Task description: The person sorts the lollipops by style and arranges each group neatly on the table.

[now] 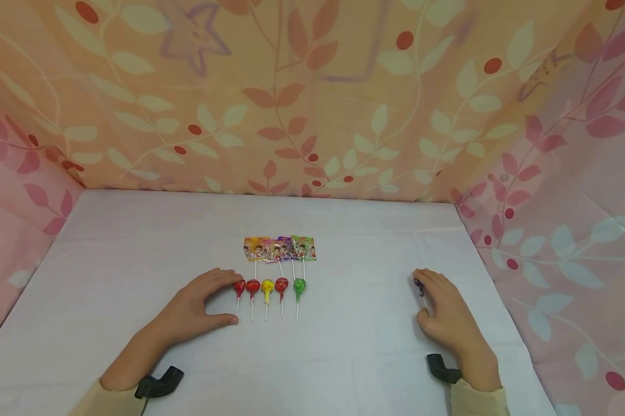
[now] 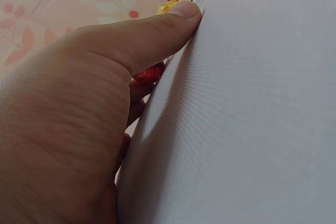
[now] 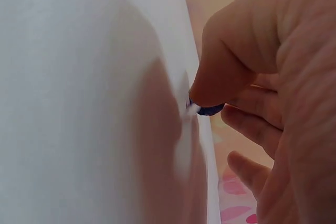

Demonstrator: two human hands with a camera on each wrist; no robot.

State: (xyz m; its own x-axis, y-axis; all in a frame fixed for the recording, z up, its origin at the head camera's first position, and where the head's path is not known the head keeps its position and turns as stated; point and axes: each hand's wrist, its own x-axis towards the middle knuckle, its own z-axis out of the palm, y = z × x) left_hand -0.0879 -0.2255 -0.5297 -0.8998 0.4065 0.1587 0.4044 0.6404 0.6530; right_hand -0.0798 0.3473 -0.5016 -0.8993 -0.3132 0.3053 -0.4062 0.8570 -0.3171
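Observation:
My left hand (image 1: 189,309) is at the left end of a row of lollipops, its fingertips on the head of a red lollipop (image 1: 239,287) and its thumb by the lower end of the stick. Beside it lie another red lollipop (image 1: 252,286), a yellow lollipop (image 1: 267,287), a third red one (image 1: 281,285) and a green lollipop (image 1: 299,287), sticks toward me. Far to the right, my right hand (image 1: 450,315) holds a dark blue lollipop (image 3: 211,110) between thumb and fingers, low over the table. The fingers hide part of its head.
Behind the row lie several lollipops in flat printed wrappers (image 1: 255,248), overlapping, in orange, pink, purple and green. A white cloth covers the table (image 1: 364,346). Leaf-patterned curtains (image 1: 312,104) stand along the back and both sides. Black wrist mounts (image 1: 160,382) sit at both cuffs.

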